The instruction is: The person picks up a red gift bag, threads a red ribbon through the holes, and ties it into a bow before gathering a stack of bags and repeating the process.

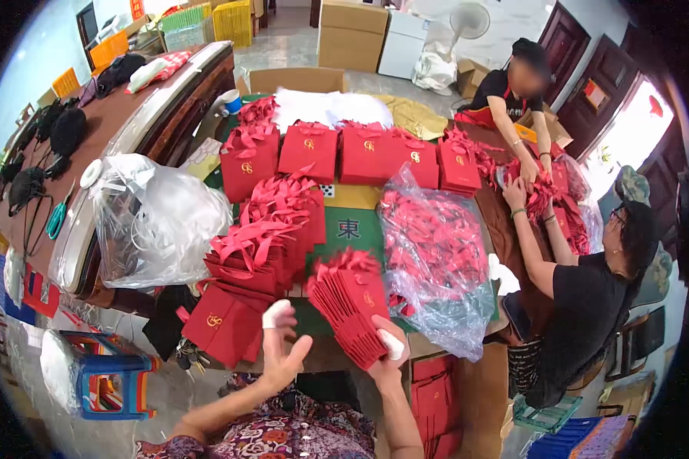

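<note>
My right hand (388, 353), thumb wrapped in white tape, grips the lower end of a fanned stack of flat red gift bags (352, 306) with gold logos. My left hand (283, 346), one finger taped white, is raised just left of that stack with fingers apart and holds nothing. Beyond my left hand stand rows of folded red bags with ribbon handles (272, 233). A loose red bag (226, 325) lies at the table's near left edge.
A clear plastic bag full of red ribbons (436, 256) lies on the right, an emptier one (157, 222) on the left. Upright red bags (344, 153) line the far side of the green table (352, 228). Two people in black work at the right. A colourful stool (107, 375) stands below left.
</note>
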A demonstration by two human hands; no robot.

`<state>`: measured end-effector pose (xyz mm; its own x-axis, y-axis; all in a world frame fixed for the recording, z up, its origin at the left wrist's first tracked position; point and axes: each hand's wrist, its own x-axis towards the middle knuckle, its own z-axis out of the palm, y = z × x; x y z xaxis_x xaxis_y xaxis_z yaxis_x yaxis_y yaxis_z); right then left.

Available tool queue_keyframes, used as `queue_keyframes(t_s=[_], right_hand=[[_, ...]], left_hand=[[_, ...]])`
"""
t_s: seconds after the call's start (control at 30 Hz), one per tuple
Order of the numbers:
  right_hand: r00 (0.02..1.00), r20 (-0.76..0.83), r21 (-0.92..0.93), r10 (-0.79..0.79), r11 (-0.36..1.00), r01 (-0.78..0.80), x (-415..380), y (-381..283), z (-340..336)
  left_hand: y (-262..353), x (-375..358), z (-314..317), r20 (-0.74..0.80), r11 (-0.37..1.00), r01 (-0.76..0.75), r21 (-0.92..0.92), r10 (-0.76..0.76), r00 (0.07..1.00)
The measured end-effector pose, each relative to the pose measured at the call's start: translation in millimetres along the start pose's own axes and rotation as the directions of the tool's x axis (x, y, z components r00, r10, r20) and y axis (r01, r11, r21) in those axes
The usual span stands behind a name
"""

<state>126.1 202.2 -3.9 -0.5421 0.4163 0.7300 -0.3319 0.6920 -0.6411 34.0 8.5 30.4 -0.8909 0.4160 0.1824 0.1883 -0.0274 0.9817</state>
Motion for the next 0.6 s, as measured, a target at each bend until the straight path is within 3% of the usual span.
queue_keyframes(t_s=[0.03,0.07,0.1,0.17,0.23,0.37,0.43,0.47,0.53,0.57,0.6], right_hand=[[0.990,0.089,-0.126,-0.112,0.984,0.123,15.7,-6.7,-5.0],[0.967,0.117,-0.182,-0.225,0.953,0.243,29.1,-11.7,-5.3],[0.965,0.117,-0.180,-0.233,0.951,0.251,32.9,-12.7,-6.5],[0.877,0.341,-0.255,-0.339,0.864,0.433,38.6,-14.4,-7.8],[0.811,0.465,-0.234,-0.356,0.834,0.500,25.9,-6.9,-4.0],[0.786,0.533,-0.227,-0.313,0.842,0.489,-16.2,-2.4,-0.6],[0.787,0.545,-0.227,-0.288,0.853,0.470,-26.3,-10.6,3.2],[0.779,0.596,-0.254,-0.194,0.875,0.412,-31.1,-14.9,3.1],[0.735,0.678,-0.268,-0.010,0.928,0.260,-27.0,-32.8,4.3],[0.731,0.683,-0.264,-0.011,0.929,0.261,-19.7,-43.3,-0.9],[0.696,0.716,-0.217,0.060,0.966,0.141,-1.4,-59.3,-6.8]], left_hand=[[0.4,-5.7,0.3,0.116,0.951,0.224,-0.213,-0.203,0.972],[-9.4,-3.9,-0.7,0.250,0.850,0.372,-0.374,-0.294,0.923],[-3.2,2.4,0.8,0.246,0.851,0.364,-0.378,-0.287,0.926],[16.1,28.2,4.9,0.308,0.607,0.552,-0.571,-0.466,0.830],[-3.9,41.9,9.0,0.282,0.593,0.549,-0.589,-0.486,0.827],[-37.6,41.9,20.6,0.216,0.587,0.550,-0.594,-0.542,0.812],[-41.9,40.8,13.0,0.310,0.422,0.652,-0.629,-0.634,0.709],[-49.5,35.3,16.2,0.221,0.473,0.603,-0.642,-0.640,0.736],[-59.3,27.6,16.5,0.182,0.513,0.577,-0.636,-0.627,0.758],[-63.1,25.1,16.2,0.147,0.555,0.549,-0.625,-0.607,0.781],[-63.8,23.8,15.2,0.145,0.552,0.549,-0.628,-0.610,0.779]])
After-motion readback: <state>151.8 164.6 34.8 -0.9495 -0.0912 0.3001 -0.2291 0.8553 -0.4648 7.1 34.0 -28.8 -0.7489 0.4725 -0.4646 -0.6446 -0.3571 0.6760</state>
